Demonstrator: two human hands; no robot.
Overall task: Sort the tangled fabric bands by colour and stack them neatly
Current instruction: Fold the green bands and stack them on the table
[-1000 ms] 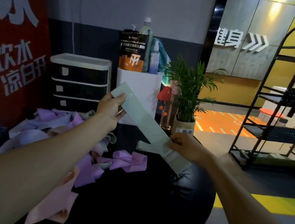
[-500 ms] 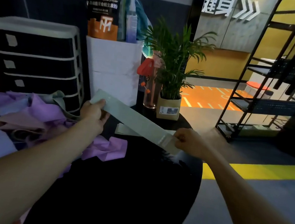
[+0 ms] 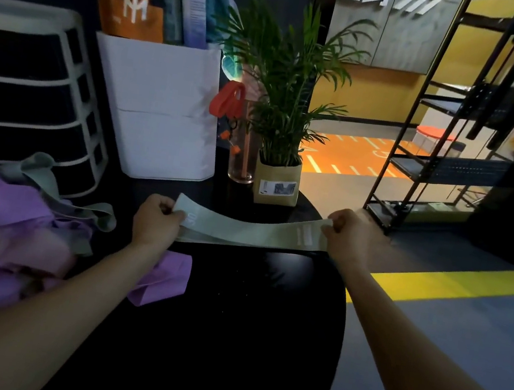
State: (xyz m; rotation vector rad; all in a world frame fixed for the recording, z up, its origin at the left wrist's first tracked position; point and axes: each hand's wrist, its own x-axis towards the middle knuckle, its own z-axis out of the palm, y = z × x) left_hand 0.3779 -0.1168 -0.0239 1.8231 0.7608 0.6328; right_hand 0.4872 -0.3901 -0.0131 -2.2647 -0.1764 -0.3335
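A pale green fabric band (image 3: 251, 228) is stretched flat between my hands, low over the far part of the round black table (image 3: 231, 323). My left hand (image 3: 156, 222) pinches its left end and my right hand (image 3: 344, 235) pinches its right end. Another green band edge shows just beneath it. A tangled heap of purple, pink and grey-green bands (image 3: 4, 242) lies on the table's left side. One loose purple band (image 3: 164, 277) lies by my left forearm.
At the table's back stand a black drawer unit (image 3: 30, 103), a white box (image 3: 159, 108) holding bottles and a packet, a glass (image 3: 243, 156) and a potted plant (image 3: 276, 177). A black metal rack (image 3: 457, 123) stands on the floor to the right.
Both hands have lowered the green band from a raised diagonal to nearly level just above the table. The view has tilted down and closer.
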